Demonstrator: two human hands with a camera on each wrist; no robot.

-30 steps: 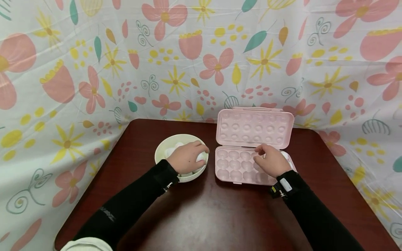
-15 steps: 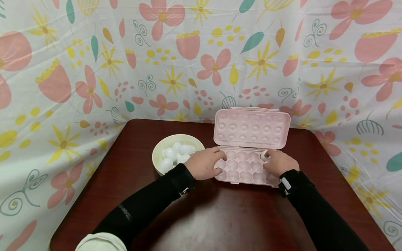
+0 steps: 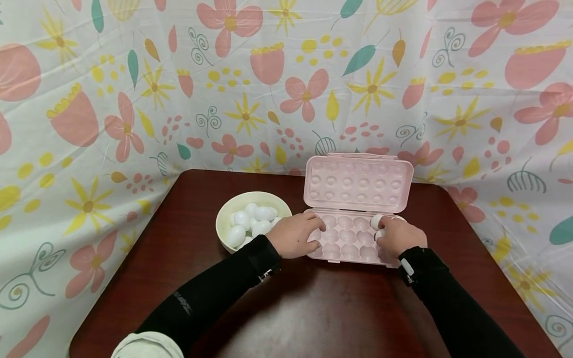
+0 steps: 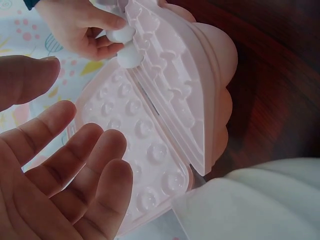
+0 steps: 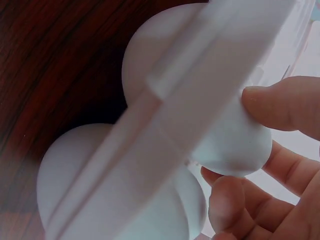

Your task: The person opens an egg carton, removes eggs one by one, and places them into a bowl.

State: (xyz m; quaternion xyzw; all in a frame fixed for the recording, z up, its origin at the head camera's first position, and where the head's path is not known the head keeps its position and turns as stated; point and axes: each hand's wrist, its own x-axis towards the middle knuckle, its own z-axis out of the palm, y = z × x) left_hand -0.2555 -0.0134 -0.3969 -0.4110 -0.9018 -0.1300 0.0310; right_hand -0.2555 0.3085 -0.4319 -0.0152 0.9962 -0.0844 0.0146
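Note:
My right hand (image 3: 401, 237) is over the right part of a pink egg carton (image 3: 344, 236). Its thumb and fingers pinch a white egg (image 5: 235, 145) low at the cups. Behind that one, a second white egg (image 3: 376, 221) sits in the back row. My left hand (image 3: 295, 234) is at the carton's left end, fingers loosely bent, with nothing in its grasp in the left wrist view. Several white eggs (image 3: 242, 220) lie in a cream bowl (image 3: 222, 215) to the left. The right hand hides the carton's rightmost cups in the head view.
The carton's dimpled lid (image 3: 358, 184) stands raised at the back, near the floral curtain (image 3: 268, 99). Bowl and carton stand side by side on a dark red-brown table (image 3: 322, 308), its bare wood stretching in front of them.
From the bowl, my left hand has moved right to the carton's left end. My right hand has shifted slightly right and down onto the cups, and two eggs now show beside its fingers.

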